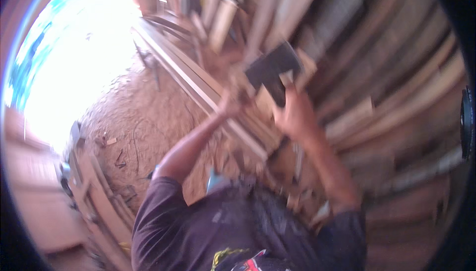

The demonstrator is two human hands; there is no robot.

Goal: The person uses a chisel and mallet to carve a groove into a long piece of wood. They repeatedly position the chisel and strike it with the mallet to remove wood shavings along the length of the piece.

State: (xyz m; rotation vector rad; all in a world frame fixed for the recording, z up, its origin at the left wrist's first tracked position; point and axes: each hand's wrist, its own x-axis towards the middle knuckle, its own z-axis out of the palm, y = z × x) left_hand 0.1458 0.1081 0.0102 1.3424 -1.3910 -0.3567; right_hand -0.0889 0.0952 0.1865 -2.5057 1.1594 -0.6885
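Note:
My right hand [300, 115] is closed at the near end of a dark flat rectangular thing [275, 67], which has a narrower part running down toward my fingers. Motion blur keeps me from telling its exact kind. Pale wood shows around its edges. My left hand [233, 103] is to the left of it, over long pale timber lengths [191, 77] that run from the far left toward me. Its fingers are smeared, so whether it grips the wood is unclear.
Many boards [386, 67] are stacked along the right side. More wood pieces [223, 20] lean at the back. The brown dirt floor [148, 107] has scraps and a thin cord-like line on it. Planks [96, 186] lie at the lower left, and bright daylight comes in at the upper left.

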